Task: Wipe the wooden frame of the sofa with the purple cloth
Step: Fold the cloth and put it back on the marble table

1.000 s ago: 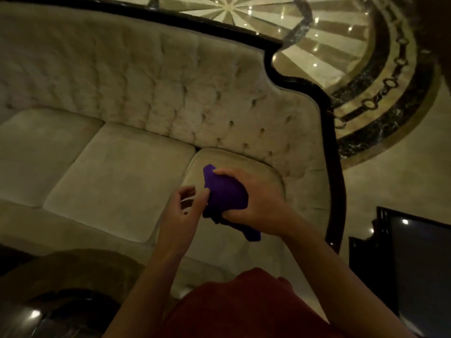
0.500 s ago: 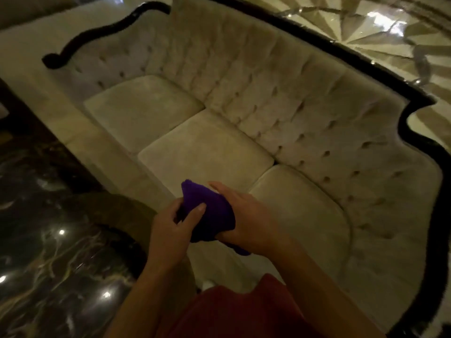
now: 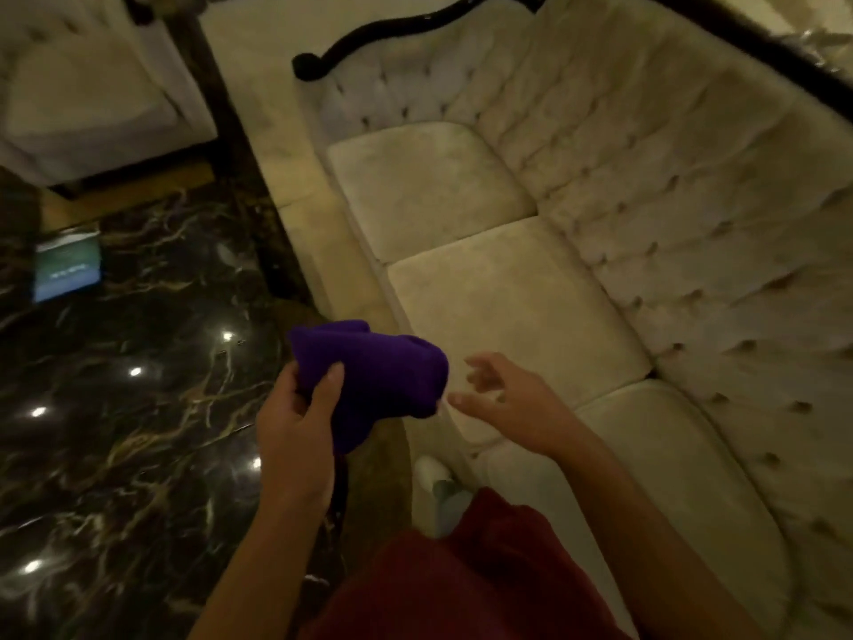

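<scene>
A cream tufted sofa (image 3: 517,297) with three seat cushions fills the right side. Its dark wooden frame (image 3: 387,32) curls along the far armrest and runs on along the top of the backrest at the upper right. My left hand (image 3: 300,408) grips a bunched purple cloth (image 3: 383,381) in the air in front of the sofa's front edge. Just right of the cloth, my right hand (image 3: 507,399) is open with fingers spread, its fingertips close to the cloth but holding nothing. Both hands are well away from the wooden frame.
Dark glossy marble floor (image 3: 115,431) with light reflections lies to the left. A second cream upholstered seat (image 3: 87,90) stands at the upper left. A small bluish object (image 3: 67,270) lies on the floor. My red clothing (image 3: 461,584) fills the bottom centre.
My right hand has let go of the cloth and opened; the left hand now holds it alone. My view has swung left, bringing the sofa's far armrest and the marble floor into view.
</scene>
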`<action>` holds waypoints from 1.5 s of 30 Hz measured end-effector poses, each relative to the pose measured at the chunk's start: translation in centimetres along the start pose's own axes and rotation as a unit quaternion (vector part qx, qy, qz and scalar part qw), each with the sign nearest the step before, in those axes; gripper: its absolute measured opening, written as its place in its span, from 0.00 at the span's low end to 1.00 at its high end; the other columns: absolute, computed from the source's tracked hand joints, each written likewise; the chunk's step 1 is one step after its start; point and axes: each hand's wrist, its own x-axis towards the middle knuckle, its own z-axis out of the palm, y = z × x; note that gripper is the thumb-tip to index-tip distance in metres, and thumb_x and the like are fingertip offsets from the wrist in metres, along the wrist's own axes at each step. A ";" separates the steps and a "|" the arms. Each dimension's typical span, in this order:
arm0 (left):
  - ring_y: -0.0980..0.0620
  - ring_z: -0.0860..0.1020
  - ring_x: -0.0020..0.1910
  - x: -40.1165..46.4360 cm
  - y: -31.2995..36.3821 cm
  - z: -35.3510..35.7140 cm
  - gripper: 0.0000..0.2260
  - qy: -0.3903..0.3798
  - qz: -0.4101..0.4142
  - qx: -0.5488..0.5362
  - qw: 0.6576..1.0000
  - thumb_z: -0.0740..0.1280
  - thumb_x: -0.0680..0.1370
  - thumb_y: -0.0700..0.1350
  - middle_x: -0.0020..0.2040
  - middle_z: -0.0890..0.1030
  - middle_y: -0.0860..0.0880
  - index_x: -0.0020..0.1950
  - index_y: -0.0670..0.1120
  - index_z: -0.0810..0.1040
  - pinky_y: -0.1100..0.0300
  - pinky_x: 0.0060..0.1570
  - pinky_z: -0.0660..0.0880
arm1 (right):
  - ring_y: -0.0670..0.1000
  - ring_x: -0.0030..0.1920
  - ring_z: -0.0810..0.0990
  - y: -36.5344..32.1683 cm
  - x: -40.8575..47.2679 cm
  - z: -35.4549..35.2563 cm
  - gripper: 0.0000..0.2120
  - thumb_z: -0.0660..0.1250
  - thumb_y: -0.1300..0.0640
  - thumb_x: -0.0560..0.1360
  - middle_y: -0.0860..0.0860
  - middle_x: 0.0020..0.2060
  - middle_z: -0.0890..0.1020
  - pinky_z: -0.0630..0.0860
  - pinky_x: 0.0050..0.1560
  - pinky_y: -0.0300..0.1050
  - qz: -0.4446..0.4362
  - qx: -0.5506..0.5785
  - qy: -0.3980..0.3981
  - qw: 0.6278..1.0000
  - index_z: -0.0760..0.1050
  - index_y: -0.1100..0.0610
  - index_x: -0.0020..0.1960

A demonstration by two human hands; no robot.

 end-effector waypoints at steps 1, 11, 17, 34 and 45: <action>0.52 0.84 0.59 0.9 0.4 -0.1 0.12 0.026 0.004 -0.006 1.000 0.73 0.76 0.55 0.58 0.86 0.52 0.60 0.62 0.83 0.46 0.59 0.79 | 0.43 0.59 0.81 -0.4 1.5 -0.2 0.31 0.69 0.29 0.72 0.41 0.58 0.81 0.79 0.56 0.43 0.004 -0.004 -0.030 1.000 0.74 0.44 0.69; 0.51 0.84 0.60 7.4 2.7 -0.9 0.16 0.175 -0.028 -0.084 0.981 0.70 0.75 0.54 0.61 0.85 0.53 0.63 0.61 0.82 0.40 0.63 0.78 | 0.53 0.62 0.84 -10.4 13.2 5.8 0.43 0.70 0.25 0.65 0.53 0.65 0.82 0.83 0.59 0.55 0.077 0.324 -0.250 0.909 0.73 0.49 0.71; 0.55 0.84 0.58 7.2 1.4 -5.0 0.13 0.284 -0.024 -0.041 0.958 0.66 0.77 0.62 0.60 0.85 0.58 0.61 0.69 0.79 0.43 0.60 0.80 | 0.55 0.62 0.85 -13.9 16.6 11.5 0.34 0.85 0.40 0.61 0.55 0.63 0.84 0.84 0.51 0.49 0.112 0.417 -0.386 0.815 0.84 0.52 0.63; 0.56 0.84 0.58 11.0 -2.4 -22.0 0.12 0.345 -0.094 -0.152 0.922 0.72 0.77 0.52 0.60 0.85 0.56 0.57 0.67 0.82 0.53 0.55 0.82 | 0.54 0.62 0.84 -24.9 25.0 27.5 0.33 0.85 0.40 0.61 0.53 0.63 0.84 0.83 0.56 0.53 0.130 0.210 -0.457 0.854 0.84 0.49 0.63; 0.53 0.84 0.59 15.5 -7.9 -25.9 0.12 0.473 -0.131 -0.275 0.826 0.70 0.81 0.41 0.58 0.87 0.53 0.62 0.55 0.82 0.56 0.53 0.82 | 0.58 0.58 0.86 -28.0 33.4 36.3 0.26 0.80 0.51 0.67 0.58 0.58 0.86 0.84 0.49 0.50 0.129 0.014 -0.515 0.847 0.81 0.57 0.63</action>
